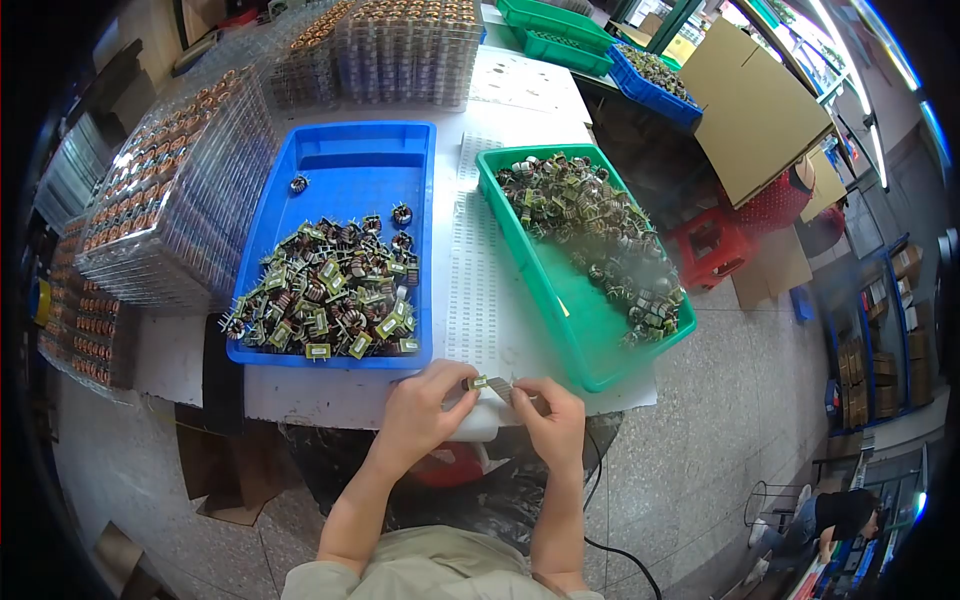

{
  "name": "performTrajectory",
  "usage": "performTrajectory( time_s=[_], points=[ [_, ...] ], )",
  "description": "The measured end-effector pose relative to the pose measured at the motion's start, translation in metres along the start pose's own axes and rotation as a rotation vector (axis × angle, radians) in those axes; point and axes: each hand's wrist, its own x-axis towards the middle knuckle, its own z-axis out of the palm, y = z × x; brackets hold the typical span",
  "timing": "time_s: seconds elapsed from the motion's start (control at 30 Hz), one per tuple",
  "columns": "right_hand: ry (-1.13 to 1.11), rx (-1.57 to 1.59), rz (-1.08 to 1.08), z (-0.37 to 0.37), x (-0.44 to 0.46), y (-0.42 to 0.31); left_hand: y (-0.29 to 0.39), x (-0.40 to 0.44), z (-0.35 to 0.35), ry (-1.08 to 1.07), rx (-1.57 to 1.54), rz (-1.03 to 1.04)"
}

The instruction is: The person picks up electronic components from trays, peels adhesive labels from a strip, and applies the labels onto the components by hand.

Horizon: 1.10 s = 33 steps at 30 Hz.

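At lower centre, the left hand's (425, 408) fingers pinch a small component (474, 383); the right hand's (553, 418) fingers are nearly closed on a thin strip (499, 388) beside it. Light, steady pinches should suit both. Beyond, blue tray (350, 186) left, green tray (575, 345) right.

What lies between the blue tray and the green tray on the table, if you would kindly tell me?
A printed label sheet, seen in the head view.
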Motion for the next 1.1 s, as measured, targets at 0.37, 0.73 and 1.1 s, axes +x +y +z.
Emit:
performTrajectory(
  time_s=[0.37, 0.73, 1.1],
  points=[
    [0.006, 0.006, 0.005, 0.0007, -0.0002, 0.0008, 0.0007, 0.0002, -0.0010, -0.005, 0.002, -0.001],
    [0.011, -0.026, -0.026, 0.0000, -0.0003, 0.0022, 0.0016, 0.0002, -0.0011, -0.008, -0.007, -0.006],
    [0.023, -0.002, -0.035, 0.0025, -0.0004, 0.0038, 0.0002, -0.0004, -0.0002, -0.005, 0.003, -0.003]
  ],
)
